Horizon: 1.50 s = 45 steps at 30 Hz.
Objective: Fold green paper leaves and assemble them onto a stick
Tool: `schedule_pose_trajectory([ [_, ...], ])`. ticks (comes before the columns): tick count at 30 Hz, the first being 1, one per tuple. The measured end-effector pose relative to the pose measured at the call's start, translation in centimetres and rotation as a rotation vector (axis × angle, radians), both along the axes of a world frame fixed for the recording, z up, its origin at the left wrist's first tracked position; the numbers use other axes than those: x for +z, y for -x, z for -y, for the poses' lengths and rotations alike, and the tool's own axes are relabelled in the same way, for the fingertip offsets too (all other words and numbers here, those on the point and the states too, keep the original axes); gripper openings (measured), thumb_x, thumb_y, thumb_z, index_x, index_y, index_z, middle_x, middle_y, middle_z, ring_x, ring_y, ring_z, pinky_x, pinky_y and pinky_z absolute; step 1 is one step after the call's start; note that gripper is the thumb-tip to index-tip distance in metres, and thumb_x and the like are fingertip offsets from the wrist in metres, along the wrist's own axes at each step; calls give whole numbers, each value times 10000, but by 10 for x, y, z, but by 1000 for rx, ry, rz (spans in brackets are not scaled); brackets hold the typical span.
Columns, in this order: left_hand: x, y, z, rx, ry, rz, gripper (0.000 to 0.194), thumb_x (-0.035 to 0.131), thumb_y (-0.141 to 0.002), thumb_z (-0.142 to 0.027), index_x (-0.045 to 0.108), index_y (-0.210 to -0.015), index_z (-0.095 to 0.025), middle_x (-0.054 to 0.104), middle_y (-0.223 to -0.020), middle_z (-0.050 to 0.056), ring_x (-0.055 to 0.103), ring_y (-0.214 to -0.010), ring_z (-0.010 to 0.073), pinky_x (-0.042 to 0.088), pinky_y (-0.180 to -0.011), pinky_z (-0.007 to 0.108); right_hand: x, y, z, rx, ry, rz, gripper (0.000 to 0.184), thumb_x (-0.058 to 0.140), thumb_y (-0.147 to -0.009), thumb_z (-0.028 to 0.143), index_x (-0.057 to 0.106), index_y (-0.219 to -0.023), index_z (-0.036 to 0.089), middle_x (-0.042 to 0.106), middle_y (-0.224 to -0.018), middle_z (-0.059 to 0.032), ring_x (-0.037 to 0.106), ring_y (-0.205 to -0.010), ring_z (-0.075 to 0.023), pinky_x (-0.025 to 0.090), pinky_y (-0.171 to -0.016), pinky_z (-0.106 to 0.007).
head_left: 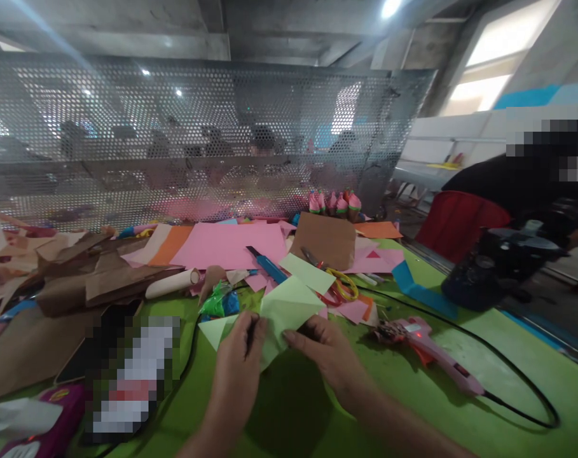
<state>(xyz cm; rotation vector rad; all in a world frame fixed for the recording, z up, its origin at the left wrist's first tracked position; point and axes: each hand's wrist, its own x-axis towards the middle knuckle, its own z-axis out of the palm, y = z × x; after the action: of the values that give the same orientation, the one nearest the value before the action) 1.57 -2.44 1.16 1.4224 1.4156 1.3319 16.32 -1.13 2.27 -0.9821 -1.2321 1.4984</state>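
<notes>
Both hands hold a sheet of pale green paper above the green table. My left hand is closed on its left part, thumb over the paper. My right hand pinches the lower right edge between thumb and fingers. Creases cross the sheet, and a pointed corner sticks out left of my left hand. Just beyond the paper lies a blue utility knife with its dark tip pointing away. Yellow-handled scissors rest to the right of it. Another light green paper piece lies behind the held sheet.
A pink glue gun with a lit red light lies at right, its black cord curving round. Pink paper and brown paper cover the back. A phone-like device lies left. A perforated metal screen stands behind; a person sits right.
</notes>
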Motion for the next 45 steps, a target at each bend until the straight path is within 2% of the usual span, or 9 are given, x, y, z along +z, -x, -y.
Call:
schedule_pose_trajectory([
  [10, -6, -3, -1, -25, 17, 131, 229, 491, -895, -419, 514, -784, -219, 519, -689, -35, 475, -639, 138, 388, -579, 212, -4, -1, -4, -3, -31, 39, 262, 778, -673, 332, 729, -861, 155, 707, -741, -27, 620, -709, -193, 489, -707, -313],
  [17, -6, -3, -2, -76, 26, 155, 235, 511, -879, -426, 553, -815, -204, 541, -734, -20, 494, -690, 144, 407, -619, 219, -6, -2, -6, 4, -53, 16, 274, 760, -688, 350, 735, -879, 155, 737, -839, -64, 654, -810, -241, 495, -762, -357],
  [23, -9, 3, -6, -147, 103, 83, 302, 470, -885, -451, 492, -717, -201, 428, -621, -52, 408, -558, 119, 328, -492, 213, 0, -3, -4, 51, -42, -1, 327, 763, -682, 377, 702, -917, 158, 726, -901, -69, 648, -884, -260, 494, -837, -392],
  [27, -7, 12, -8, -117, 17, -192, 304, 442, -909, -390, 431, -666, -207, 412, -596, -52, 411, -569, 129, 278, -521, 236, 8, -19, -8, -213, -125, 145, 444, 720, -722, 378, 589, -1100, 185, 660, -990, -75, 616, -844, -231, 508, -741, -354],
  [30, -3, 14, -7, -155, -40, -409, 274, 422, -926, -320, 455, -681, -200, 499, -646, -24, 472, -625, 153, 283, -570, 258, 13, -33, -14, -449, -408, 431, 515, 713, -734, 402, 527, -1181, 224, 592, -1097, -86, 562, -963, -251, 469, -797, -361],
  [33, 0, 13, -4, -235, -65, -551, 213, 422, -925, -256, 527, -751, -195, 576, -725, 10, 527, -687, 184, 307, -612, 277, 18, -36, -16, -278, -681, 685, 431, 708, -768, 383, 580, -1162, 267, 578, -1196, -76, 488, -1118, -276, 390, -932, -400],
  [36, 1, 11, -1, -328, -96, -627, 184, 418, -920, -208, 567, -812, -195, 621, -795, 34, 560, -736, 202, 329, -637, 287, 20, -30, -15, -58, -773, 786, 294, 707, -789, 367, 657, -1060, 264, 649, -1102, -60, 503, -1092, -265, 368, -941, -395],
  [40, 4, 13, 0, -362, -99, -641, 214, 427, -925, -251, 553, -760, -198, 612, -768, 30, 557, -718, 199, 328, -624, 283, 17, -27, -13, -16, -644, 741, 167, 661, -829, 369, 690, -787, 210, 669, -794, -34, 567, -860, -219, 423, -770, -323],
  [45, 10, 21, -3, -334, -28, -446, 269, 406, -940, -339, 533, -743, -208, 553, -687, -7, 518, -657, 169, 322, -591, 261, 15, -37, -15, -78, -466, 579, 146, 682, -790, 337, 669, -751, 197, 637, -740, -9, 571, -749, -187, 420, -682, -280],
])
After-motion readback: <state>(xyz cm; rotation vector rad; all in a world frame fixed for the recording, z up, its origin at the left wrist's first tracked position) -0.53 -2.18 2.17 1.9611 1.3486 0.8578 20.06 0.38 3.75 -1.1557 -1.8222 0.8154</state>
